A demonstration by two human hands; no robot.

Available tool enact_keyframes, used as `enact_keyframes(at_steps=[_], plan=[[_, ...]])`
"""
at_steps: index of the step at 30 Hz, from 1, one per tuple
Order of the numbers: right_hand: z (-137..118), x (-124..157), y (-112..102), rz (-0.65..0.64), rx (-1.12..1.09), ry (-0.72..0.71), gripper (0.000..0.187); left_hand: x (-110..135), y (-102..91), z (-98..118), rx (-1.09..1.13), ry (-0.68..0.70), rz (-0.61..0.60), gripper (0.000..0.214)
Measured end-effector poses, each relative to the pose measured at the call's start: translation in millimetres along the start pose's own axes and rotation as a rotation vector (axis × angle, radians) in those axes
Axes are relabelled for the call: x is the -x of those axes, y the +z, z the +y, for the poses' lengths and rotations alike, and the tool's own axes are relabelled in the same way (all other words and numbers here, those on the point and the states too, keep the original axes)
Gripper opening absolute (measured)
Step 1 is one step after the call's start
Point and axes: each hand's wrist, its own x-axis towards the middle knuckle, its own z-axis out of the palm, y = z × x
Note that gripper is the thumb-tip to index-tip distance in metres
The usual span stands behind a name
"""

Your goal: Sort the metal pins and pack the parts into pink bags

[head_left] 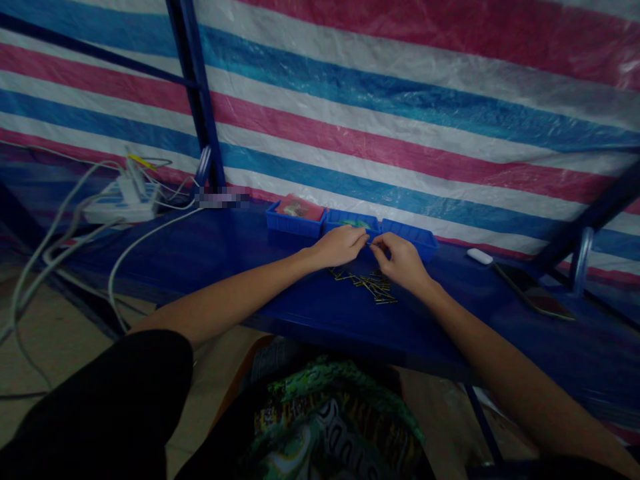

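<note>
My left hand [344, 244] and my right hand [399, 259] come close together over the blue table, just in front of a row of blue bins. Between the fingertips of my right hand is a thin dark pin-like piece [369, 244], its other end reaching toward my left fingers. My left hand is closed; what sits inside its fingers is hidden. Below the hands lies a loose pile of thin brass-coloured pins [373, 287]. The middle blue bin [356, 217] holds something green, partly covered by my left hand. The right blue bin [413, 237] is partly behind my right hand.
The left blue bin [295, 225] holds a reddish bag with small parts. A phone [533, 290] and a small white case [480, 256] lie at the right. A white power strip [123, 203] with several cables [117, 267] is at the left. Striped sheeting [375, 133] hangs behind.
</note>
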Motion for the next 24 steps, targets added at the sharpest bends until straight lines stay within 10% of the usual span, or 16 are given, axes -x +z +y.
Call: enact_keyframes(at_steps=[24], plan=[[-4.8, 0.2, -2.4, 0.021, 0.025, -0.058, 0.014, -1.0, 2.4, -0.6, -0.046, 0.035, 0.006, 0.028]])
